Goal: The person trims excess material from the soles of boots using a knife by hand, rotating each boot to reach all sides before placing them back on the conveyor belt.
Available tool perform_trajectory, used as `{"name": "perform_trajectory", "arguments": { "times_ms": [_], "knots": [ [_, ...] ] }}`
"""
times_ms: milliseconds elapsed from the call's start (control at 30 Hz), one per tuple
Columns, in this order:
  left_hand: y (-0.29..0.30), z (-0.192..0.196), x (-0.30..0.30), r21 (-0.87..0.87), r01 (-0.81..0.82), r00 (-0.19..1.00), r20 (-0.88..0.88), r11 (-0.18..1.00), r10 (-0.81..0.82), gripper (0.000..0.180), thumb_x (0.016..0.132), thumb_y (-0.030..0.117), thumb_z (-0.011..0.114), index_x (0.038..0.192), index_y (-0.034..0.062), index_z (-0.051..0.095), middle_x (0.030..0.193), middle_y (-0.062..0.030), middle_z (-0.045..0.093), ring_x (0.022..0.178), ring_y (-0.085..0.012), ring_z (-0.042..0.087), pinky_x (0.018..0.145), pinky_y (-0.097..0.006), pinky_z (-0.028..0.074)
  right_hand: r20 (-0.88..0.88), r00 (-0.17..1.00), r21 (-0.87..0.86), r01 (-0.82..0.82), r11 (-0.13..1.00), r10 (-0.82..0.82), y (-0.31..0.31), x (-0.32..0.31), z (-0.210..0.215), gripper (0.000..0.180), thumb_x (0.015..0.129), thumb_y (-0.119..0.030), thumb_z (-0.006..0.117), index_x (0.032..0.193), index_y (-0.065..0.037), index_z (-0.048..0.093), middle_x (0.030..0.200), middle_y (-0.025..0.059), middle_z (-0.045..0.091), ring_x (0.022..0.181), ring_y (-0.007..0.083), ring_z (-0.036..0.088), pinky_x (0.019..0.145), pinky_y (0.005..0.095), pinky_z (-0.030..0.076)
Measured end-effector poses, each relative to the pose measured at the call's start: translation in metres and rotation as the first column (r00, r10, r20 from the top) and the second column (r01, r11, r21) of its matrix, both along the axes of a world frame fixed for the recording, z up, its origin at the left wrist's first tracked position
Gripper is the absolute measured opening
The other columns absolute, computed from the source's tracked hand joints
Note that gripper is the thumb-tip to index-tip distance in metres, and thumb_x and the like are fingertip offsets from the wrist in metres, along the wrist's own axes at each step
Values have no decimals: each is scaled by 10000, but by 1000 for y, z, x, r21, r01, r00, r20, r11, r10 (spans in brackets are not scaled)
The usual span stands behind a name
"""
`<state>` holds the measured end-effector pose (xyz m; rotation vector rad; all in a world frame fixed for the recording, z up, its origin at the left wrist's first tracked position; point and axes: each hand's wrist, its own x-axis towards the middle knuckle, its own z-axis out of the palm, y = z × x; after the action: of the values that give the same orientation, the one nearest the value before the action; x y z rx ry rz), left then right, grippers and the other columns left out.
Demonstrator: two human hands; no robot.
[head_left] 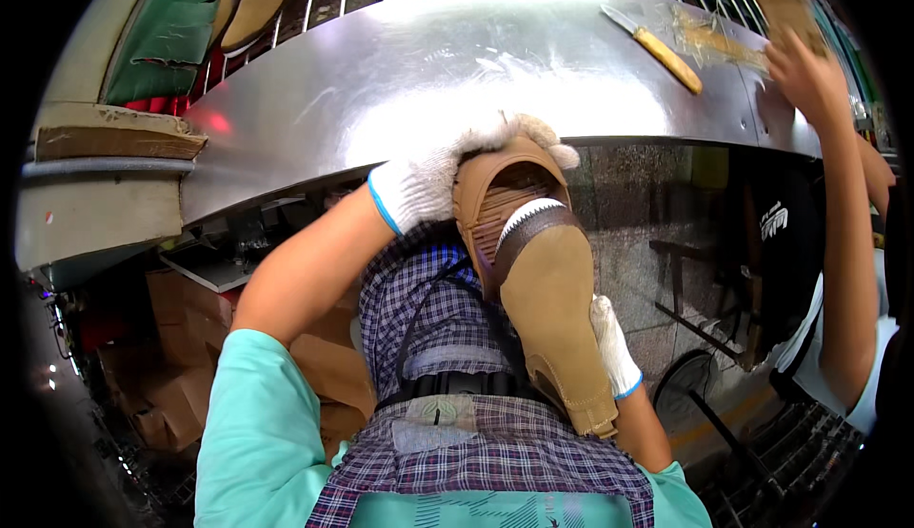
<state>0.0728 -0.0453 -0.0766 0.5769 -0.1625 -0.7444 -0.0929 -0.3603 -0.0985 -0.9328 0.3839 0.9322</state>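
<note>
- The sole [468,185] is sitting in front of the bench's near edge, mostly ahead of the boot, its hollow side facing up.
- The boot [550,290] is slanting between the sole and the apron [495,461], its toe overlapping the sole's opening.
- The left hand [446,168], gloved, is gripping the sole, curling around its left side and far end.
- The right hand [615,347], also gloved, is holding the boot from its right side; the boot is hiding most of the fingers.
- The bench [409,80] is stretching beyond both hands, a knife [669,59] resting on it.
- At the right, a co-worker's hand [803,73] is grasping something brown and blurred.
</note>
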Motion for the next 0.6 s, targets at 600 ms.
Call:
{"name": "perform_trajectory", "arguments": {
  "times_ms": [600],
  "knots": [
    [-12,18,-1,114,77,993,-102,990,-66,817,1057,444,576,1647,-71,342,1673,-312,411,1530,-408,454,1290,-502,370,-108,994,5,-11,1000,11,0,-8,0,630,1140,-562,404,1603,-145,498,1602,162,559,1377,377,613,1152,524,514]
  ]
}}
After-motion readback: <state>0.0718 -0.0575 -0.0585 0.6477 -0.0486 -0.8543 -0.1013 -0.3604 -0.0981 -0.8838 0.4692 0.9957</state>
